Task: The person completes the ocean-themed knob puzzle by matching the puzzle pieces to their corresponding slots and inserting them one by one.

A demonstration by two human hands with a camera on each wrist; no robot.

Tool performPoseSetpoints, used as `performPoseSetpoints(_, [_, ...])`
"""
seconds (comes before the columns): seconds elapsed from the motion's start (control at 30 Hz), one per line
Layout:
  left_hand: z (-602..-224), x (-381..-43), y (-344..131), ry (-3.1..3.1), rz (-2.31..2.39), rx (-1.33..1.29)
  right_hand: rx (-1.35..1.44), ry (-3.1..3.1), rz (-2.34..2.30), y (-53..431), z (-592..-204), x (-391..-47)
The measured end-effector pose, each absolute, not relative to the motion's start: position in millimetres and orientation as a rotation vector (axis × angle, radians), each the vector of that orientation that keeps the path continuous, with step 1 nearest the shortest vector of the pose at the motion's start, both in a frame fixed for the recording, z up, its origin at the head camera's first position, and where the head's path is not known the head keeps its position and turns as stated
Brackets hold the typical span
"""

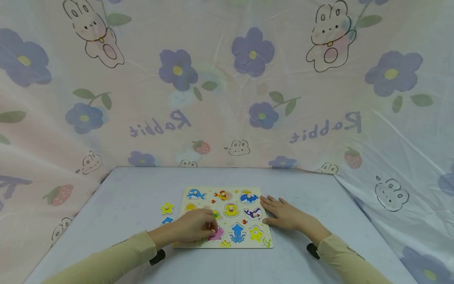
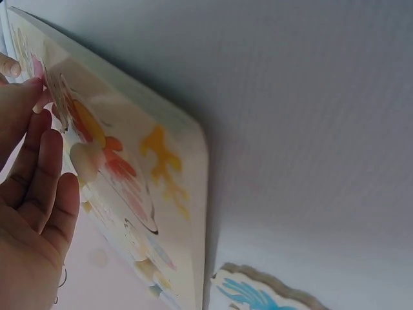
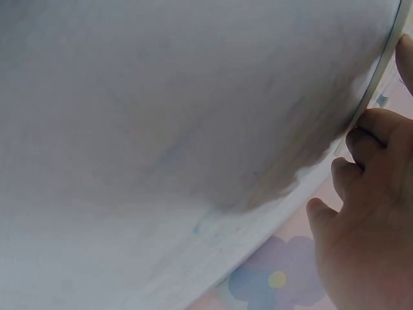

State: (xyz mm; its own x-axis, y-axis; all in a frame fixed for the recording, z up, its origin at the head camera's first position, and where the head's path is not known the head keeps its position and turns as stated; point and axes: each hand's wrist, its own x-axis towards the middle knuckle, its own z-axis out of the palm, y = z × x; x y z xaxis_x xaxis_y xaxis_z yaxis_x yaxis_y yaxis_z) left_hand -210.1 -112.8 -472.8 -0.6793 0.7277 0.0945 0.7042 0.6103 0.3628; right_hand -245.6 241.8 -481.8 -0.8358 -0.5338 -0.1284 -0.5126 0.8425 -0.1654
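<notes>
A wooden knob puzzle board [image 1: 227, 199] with sea-animal pictures lies flat on the table. Over its lower left part, my left hand [image 1: 194, 225] pinches a pink puzzle piece [image 1: 217, 235] with thumb and fingertips; the piece is at the board's lower row and partly covered by the fingers. In the left wrist view the other fingers of that hand curve loosely above the board. My right hand [image 1: 283, 215] lies with spread fingers against the board's right edge, and its fingertips touch that edge.
To the left of the board a yellow star piece [image 1: 167, 208] and a blue piece [image 1: 167, 220] lie on the white table [image 1: 134, 197]. The left forearm passes close to the blue piece. A patterned curtain [image 1: 220, 98] hangs behind the table and at both sides.
</notes>
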Motion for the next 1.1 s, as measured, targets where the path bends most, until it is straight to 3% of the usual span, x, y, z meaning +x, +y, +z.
performPoseSetpoints(0.67, [-466, -204, -113, 2.806, 0.536, 1.247, -0.836, 2.847, -0.214, 242, -482, -244])
performPoseSetpoints(1.1, [-454, -211, -146, 2.956, 0.843, 1.15, -0.838, 2.846, -0.217, 243, -484, -246])
